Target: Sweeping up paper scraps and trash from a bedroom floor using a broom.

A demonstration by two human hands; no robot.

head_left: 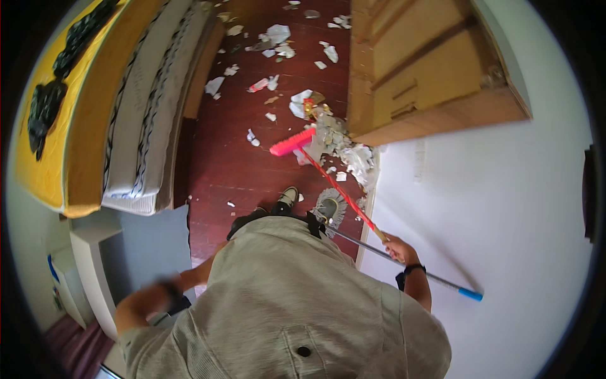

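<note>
Broom (328, 180): right hand (398, 248) is wrapped around the top of its red handle, fingers closed on the stick, close to the white wall (505, 208). Pink head (291, 142) sits on the dark wood floor (221, 164), at the edge of the debris pile (347, 151) by the door corner. Looks light, with a stiff, thin pole and soft bristles; probably not slippery. A grip high on the stick gives reach, while lower down would give more push.

A mop (331, 205) lies just behind the broom, head near the person's shoes (287, 197), its grey pole running under the right wrist to a blue end cap (470, 294). Can't tell whether that hand also touches it.

Left hand (158, 290) is blurred, well away from the broom, near a white cabinet (88, 252); can't tell its fingers.

No bin or dustpan in view. Paper scraps (278, 35) are scattered beyond the broom head; mattress (136, 107) stands left of it.
</note>
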